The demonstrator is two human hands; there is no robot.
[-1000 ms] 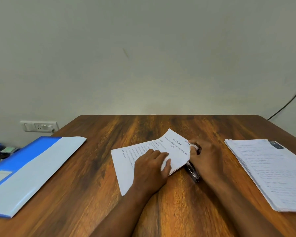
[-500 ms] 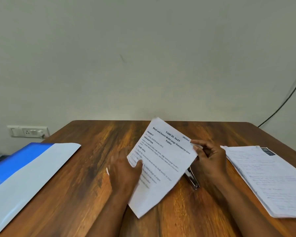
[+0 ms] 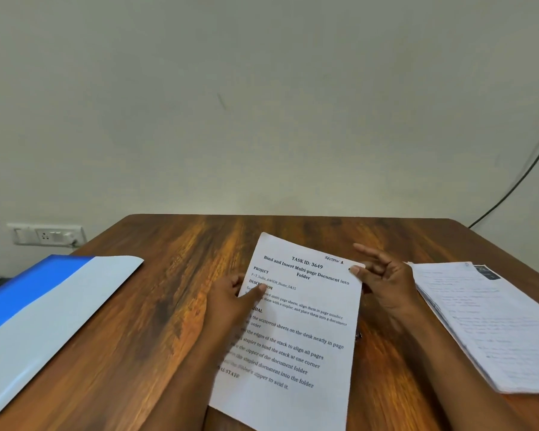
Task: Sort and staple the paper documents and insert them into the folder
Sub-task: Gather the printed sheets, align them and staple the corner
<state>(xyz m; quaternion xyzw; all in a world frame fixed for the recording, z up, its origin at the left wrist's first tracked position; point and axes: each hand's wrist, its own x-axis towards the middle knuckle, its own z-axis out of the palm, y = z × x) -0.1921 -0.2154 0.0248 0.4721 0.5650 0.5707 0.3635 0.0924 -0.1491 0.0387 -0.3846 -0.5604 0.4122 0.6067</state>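
Lifted higher and turned more squarely toward the camera than half a second ago, the printed document point(image 3: 296, 325) now hides nearly all of the stapler, only a dark sliver of which shows by its right edge. The left hand point(image 3: 231, 301) pinches the sheet's left edge, thumb on the printed face, while the right hand point(image 3: 383, 286) pinches its top right corner with the other fingers spread. On the wooden table point(image 3: 168, 290), the blue folder point(image 3: 44, 309) lies at left and the paper stack point(image 3: 492, 321) at right.
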